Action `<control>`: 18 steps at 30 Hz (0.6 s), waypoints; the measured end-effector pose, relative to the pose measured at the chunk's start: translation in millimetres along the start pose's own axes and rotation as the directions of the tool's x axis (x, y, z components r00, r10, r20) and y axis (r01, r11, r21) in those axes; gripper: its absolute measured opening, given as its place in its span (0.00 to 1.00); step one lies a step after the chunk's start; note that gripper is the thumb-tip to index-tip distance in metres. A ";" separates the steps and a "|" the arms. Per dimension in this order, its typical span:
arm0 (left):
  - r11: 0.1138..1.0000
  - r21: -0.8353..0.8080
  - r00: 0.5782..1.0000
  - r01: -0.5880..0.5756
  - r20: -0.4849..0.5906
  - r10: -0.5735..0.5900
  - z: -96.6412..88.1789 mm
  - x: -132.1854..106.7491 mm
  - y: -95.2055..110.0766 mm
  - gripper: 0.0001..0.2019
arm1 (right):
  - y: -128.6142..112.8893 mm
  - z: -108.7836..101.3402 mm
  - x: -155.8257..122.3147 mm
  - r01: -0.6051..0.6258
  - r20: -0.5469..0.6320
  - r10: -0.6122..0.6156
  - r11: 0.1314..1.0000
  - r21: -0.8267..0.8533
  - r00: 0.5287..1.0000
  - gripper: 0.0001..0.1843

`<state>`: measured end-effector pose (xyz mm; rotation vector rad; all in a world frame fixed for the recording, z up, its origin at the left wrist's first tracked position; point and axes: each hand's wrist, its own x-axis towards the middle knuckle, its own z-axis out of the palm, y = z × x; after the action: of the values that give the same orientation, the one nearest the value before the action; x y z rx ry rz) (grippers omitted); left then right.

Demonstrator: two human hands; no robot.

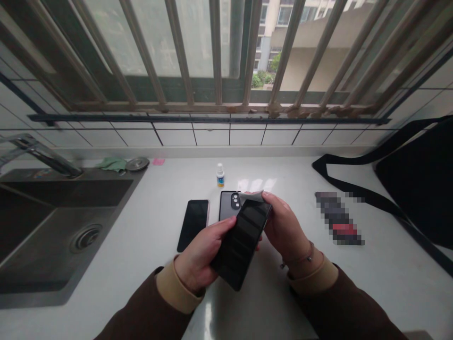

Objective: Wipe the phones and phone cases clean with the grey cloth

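A black smartphone is held tilted above the counter, its dark glossy face toward me. My left hand grips its lower left side, thumb on the glass. At the top right corner, my right hand pinches a grey cloth against the phone's upper edge; its far fingers are hidden behind the phone. Behind the held phone lies a dark phone case with a camera cutout, partly covered. To the left, a second phone lies flat, dark side up. A small white spray bottle stands farther back.
At left is a steel sink with a faucet; a green cloth and a metal drain lid rest on its rim. A black strapped bag and a pixelated dark item lie at right. A barred window is ahead.
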<state>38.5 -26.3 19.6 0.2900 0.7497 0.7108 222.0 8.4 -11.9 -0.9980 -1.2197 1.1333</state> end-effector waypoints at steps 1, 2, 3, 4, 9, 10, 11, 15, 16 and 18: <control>1.000 -0.015 1.000 -0.003 -0.022 0.002 -0.1 0.8 0.2 0.19 | -0.7 0.0 -0.6 -0.022 -0.009 0.022 0.999 0.023 1.000 0.24; 1.000 -0.031 0.999 -0.003 -0.045 0.002 -0.8 2.0 0.2 0.19 | -1.2 0.2 -1.6 -0.040 -0.023 0.042 0.998 0.047 0.999 0.23; 0.999 -0.049 0.998 -0.007 -0.066 0.004 -1.9 3.6 0.0 0.20 | -1.4 0.6 -3.0 -0.033 -0.053 0.035 0.999 0.041 0.998 0.22; 0.998 -0.064 0.996 -0.014 -0.083 0.008 -3.3 5.3 -0.3 0.20 | -1.4 1.3 -4.7 -0.013 -0.089 0.014 1.000 0.012 0.996 0.21; 0.991 -0.110 0.990 -0.075 -0.126 0.061 -8.2 11.5 -2.8 0.19 | -2.9 6.1 -15.5 0.239 -0.106 -0.295 0.899 -0.366 0.950 0.15; 0.990 -0.115 0.987 -0.086 -0.146 0.068 -7.9 11.8 -3.0 0.18 | -3.6 7.2 -17.2 0.295 -0.061 -0.350 0.861 -0.413 0.935 0.16; 0.987 -0.124 0.983 -0.099 -0.169 0.077 -7.3 12.0 -2.9 0.18 | -4.2 8.5 -18.6 0.346 -0.011 -0.390 0.829 -0.440 0.921 0.17; 0.949 -0.237 0.959 -0.206 -0.243 0.147 -3.7 13.0 0.4 0.15 | -5.2 15.6 -24.6 0.528 0.222 -0.482 0.724 -0.444 0.847 0.23; 0.930 -0.275 0.949 -0.244 -0.265 0.170 -3.1 13.6 1.7 0.15 | -5.3 17.8 -26.7 0.566 0.274 -0.496 0.709 -0.420 0.824 0.25; 0.901 -0.324 0.932 -0.289 -0.310 0.188 -2.4 14.6 4.7 0.16 | -6.0 22.1 -31.3 0.623 0.348 -0.521 0.697 -0.353 0.780 0.27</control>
<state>42.0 -12.9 12.5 -0.0612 0.8314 1.1261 200.7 -23.9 -9.3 -0.7288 -1.8792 0.4600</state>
